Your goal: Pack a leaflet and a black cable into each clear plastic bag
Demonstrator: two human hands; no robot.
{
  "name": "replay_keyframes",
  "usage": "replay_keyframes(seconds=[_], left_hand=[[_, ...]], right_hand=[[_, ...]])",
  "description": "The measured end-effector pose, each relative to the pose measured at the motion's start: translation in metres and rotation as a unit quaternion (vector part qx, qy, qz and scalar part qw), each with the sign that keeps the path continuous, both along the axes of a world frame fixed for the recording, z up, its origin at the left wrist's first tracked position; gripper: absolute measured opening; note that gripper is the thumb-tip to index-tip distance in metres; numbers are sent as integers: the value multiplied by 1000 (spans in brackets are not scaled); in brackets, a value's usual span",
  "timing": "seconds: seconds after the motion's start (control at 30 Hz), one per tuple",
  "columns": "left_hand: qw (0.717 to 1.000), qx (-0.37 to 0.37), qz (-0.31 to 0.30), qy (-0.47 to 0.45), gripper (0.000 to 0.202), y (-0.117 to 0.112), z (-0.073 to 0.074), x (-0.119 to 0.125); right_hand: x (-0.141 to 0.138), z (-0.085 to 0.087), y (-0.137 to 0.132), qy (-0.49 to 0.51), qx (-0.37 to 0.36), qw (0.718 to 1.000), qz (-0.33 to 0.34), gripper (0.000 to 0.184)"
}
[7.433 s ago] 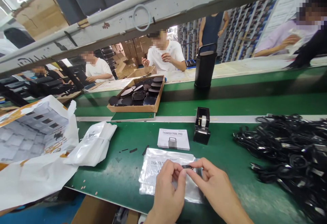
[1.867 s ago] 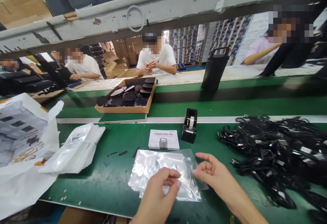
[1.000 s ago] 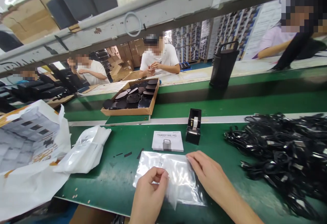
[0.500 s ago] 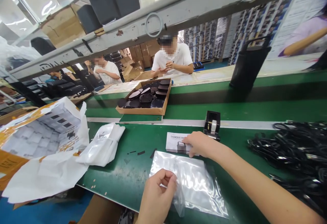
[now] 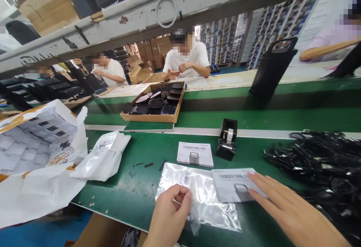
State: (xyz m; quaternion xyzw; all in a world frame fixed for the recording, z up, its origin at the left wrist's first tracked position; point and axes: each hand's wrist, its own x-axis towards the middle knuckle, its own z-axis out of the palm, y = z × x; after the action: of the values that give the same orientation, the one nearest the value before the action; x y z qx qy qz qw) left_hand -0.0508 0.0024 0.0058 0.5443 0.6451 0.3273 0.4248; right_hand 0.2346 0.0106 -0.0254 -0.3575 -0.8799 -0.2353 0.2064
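Note:
My left hand (image 5: 172, 211) is closed in a pinch on the edge of a clear plastic bag (image 5: 207, 192) that lies on the green bench. My right hand (image 5: 282, 202) has its fingers extended over the right end of a white instruction booklet (image 5: 229, 187) printed "Thunder Trail", and holds it over the bag's right part. Behind them lies a stack of matching booklets (image 5: 195, 154), the top one reading "Thunder Trail Pro". A small black tape dispenser (image 5: 227, 140) stands to the right of this stack.
Black cables (image 5: 318, 164) are heaped at the right. On the left lie folded plastic bags (image 5: 103, 156) and an opened package (image 5: 42, 141). A cardboard tray (image 5: 149, 117) holds dark oval parts. A black speaker (image 5: 272, 70) stands farther back. People sit across the bench.
My right hand has moved from the booklet stack toward me and to the right, bringing one booklet over the bag. My left hand keeps its pinch. The view has shifted slightly.

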Motion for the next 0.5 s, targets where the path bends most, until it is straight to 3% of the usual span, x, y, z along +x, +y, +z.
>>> replay_keyframes(seconds=[0.07, 0.13, 0.23, 0.3, 0.37, 0.5], left_hand=[[1000, 3, -9, -1, 20, 1, 0, 7], [1000, 7, -20, 3, 19, 2, 0, 16], [999, 12, -43, 15, 19, 4, 2, 30], [997, 12, -65, 34, 19, 5, 4, 38], [995, 14, -79, 56, 19, 6, 5, 43], [992, 28, -90, 84, 18, 8, 2, 49]], right_hand=[[23, -17, -12, 16, 6, 998, -63, 35], [30, -24, -16, 44, -42, 983, -172, 43], [19, -16, -9, 50, -171, 925, -336, 40], [11, -5, 1, 31, -267, 875, -403, 36], [11, 3, 12, 24, -334, 842, -423, 30], [28, 7, 34, 54, -390, 825, -405, 19]])
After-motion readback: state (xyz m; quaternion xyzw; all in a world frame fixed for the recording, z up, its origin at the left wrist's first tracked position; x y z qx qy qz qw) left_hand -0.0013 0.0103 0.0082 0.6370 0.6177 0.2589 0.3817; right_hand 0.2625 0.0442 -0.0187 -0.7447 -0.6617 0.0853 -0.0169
